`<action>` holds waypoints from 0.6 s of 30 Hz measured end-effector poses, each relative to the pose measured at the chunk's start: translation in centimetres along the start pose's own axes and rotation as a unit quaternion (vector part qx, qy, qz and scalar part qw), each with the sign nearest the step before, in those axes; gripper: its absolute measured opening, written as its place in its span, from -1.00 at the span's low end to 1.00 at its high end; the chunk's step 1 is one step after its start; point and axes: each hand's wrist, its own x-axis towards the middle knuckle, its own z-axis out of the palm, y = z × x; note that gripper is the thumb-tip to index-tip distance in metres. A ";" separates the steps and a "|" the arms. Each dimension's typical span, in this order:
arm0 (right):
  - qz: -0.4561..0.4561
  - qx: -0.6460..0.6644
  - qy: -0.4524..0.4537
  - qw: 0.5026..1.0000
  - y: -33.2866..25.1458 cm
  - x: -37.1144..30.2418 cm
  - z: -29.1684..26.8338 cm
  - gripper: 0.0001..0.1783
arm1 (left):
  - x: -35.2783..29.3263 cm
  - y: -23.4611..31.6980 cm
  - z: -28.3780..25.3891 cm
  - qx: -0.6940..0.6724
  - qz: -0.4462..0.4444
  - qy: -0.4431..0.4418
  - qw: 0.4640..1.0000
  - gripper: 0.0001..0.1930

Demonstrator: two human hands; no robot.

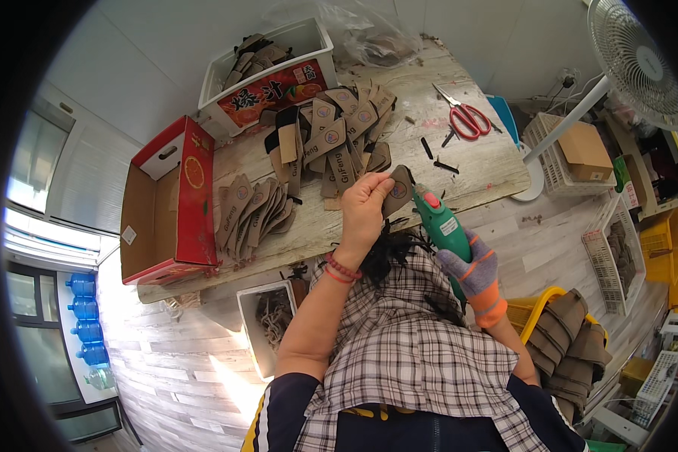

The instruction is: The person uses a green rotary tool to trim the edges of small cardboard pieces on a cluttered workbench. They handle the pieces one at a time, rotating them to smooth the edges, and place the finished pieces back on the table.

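Observation:
My bare left hand [365,207], with red bead bracelets at its wrist, pinches a brown fabric strap piece [401,187] that bears a round emblem. In my right hand [471,273], gloved in grey and orange, is a green handheld power cutter [443,226]. The cutter's tip meets or nearly meets the edge of the strap piece; whether they touch I cannot tell. Black trimmings [392,252] lie on my plaid apron [407,331] just below. Beyond my left hand, a pile of similar strap pieces [331,139] covers part of the table, and a smaller stack [252,215] fans out at its left.
A red cardboard box [196,188] and a white bin of straps [320,45] flank the table [414,83]. Red-handled scissors [468,120] lie among black scraps. At the right stand a fan [644,64] and a yellow basket [539,301]; a scrap bin [248,316] is below the table.

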 end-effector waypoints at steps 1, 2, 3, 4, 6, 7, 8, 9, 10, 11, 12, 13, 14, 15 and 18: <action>-0.007 -0.016 0.002 1.000 0.1 0.1 -0.1 -0.46 | 0.0 -0.2 -0.1 0.005 0.004 -0.008 1.000 -0.84; 0.002 -0.008 0.000 1.000 -0.1 0.1 -0.1 -0.46 | 0.0 -0.2 -0.1 0.013 0.006 -0.014 1.000 -0.84; 0.011 0.000 -0.002 1.000 -0.5 0.1 -0.1 -0.47 | 0.0 -0.2 -0.2 0.021 0.007 -0.020 1.000 -0.84; 0.020 0.008 -0.004 1.000 -0.8 0.1 -0.1 -0.47 | 0.0 0.0 -0.2 0.029 0.008 -0.026 0.999 -0.84; 0.006 0.014 -0.001 1.000 -0.3 0.1 -0.1 -0.47 | 0.0 0.7 -0.3 0.030 -0.023 -0.044 0.998 -0.84; -0.001 0.016 0.000 1.000 -0.2 0.1 -0.2 -0.47 | 0.0 1.1 -0.3 0.030 -0.038 -0.052 0.997 -0.84; 0.000 0.013 -0.003 1.000 -0.2 0.1 -0.2 -0.47 | 0.1 1.3 -0.5 0.043 -0.033 -0.060 0.997 -0.84; 0.001 0.009 -0.006 1.000 -0.4 0.1 -0.3 -0.47 | 0.3 1.5 -0.6 0.055 -0.028 -0.068 0.996 -0.84; 0.002 0.006 -0.009 1.000 -0.5 0.1 -0.3 -0.46 | 0.3 1.6 -0.8 0.068 -0.023 -0.076 0.995 -0.84; 0.000 0.004 -0.009 1.000 -0.5 0.1 -0.3 -0.47 | 0.4 1.8 -0.9 0.074 -0.023 -0.083 0.994 -0.85; -0.002 0.002 -0.009 1.000 -0.4 0.0 -0.4 -0.47 | 0.4 2.0 -1.0 0.079 -0.023 -0.090 0.992 -0.86; -0.004 0.000 -0.009 1.000 -0.4 0.0 -0.4 -0.47 | 0.4 2.1 -1.0 0.085 -0.023 -0.098 0.991 -0.86; -0.007 0.006 -0.009 1.000 -0.4 0.0 -0.3 -0.47 | 0.5 2.2 -1.2 0.090 -0.019 -0.107 0.990 -0.87; -0.010 0.011 -0.009 1.000 -0.3 0.0 -0.3 -0.48 | 0.6 2.3 -1.3 0.095 -0.015 -0.116 0.989 -0.87; -0.010 0.018 -0.008 1.000 -0.3 0.0 -0.3 -0.49 | 0.8 2.4 -1.6 0.128 -0.006 -0.143 0.981 -0.88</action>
